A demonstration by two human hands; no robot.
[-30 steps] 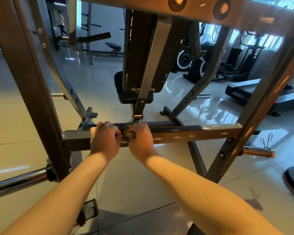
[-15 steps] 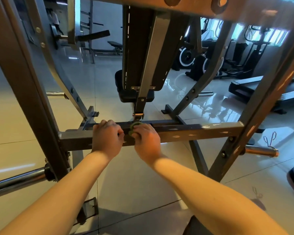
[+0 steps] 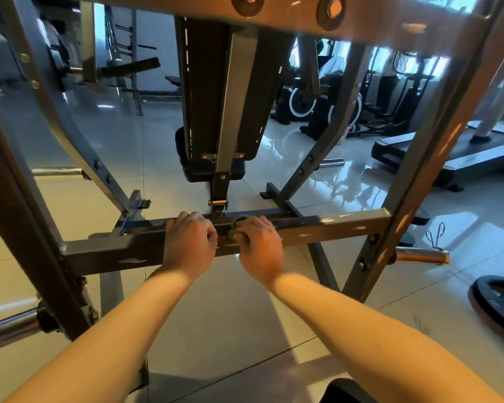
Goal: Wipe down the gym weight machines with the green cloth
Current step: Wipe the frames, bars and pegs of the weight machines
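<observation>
A grey steel weight machine fills the view; its horizontal crossbar (image 3: pixel 332 228) runs across the middle. My left hand (image 3: pixel 189 242) grips the crossbar with curled fingers. Just to its right, my right hand (image 3: pixel 258 242) holds the bunched green cloth (image 3: pixel 235 226) against the top of the same bar. Only a small olive-green fold of the cloth shows past my right fingers; the rest is hidden under the hand.
The machine's black padded bench (image 3: pixel 216 112) hangs beyond the crossbar. Chrome pegs stick out at the left (image 3: pixel 9 327) and right (image 3: pixel 422 255). A black weight plate (image 3: pixel 498 303) lies on the tiled floor at right. Exercise bikes (image 3: pixel 326 109) and a treadmill (image 3: pixel 454 158) stand behind.
My right hand with the cloth has slid a little to the right along the crossbar, opening a gap from the left hand. The left hand keeps its grip.
</observation>
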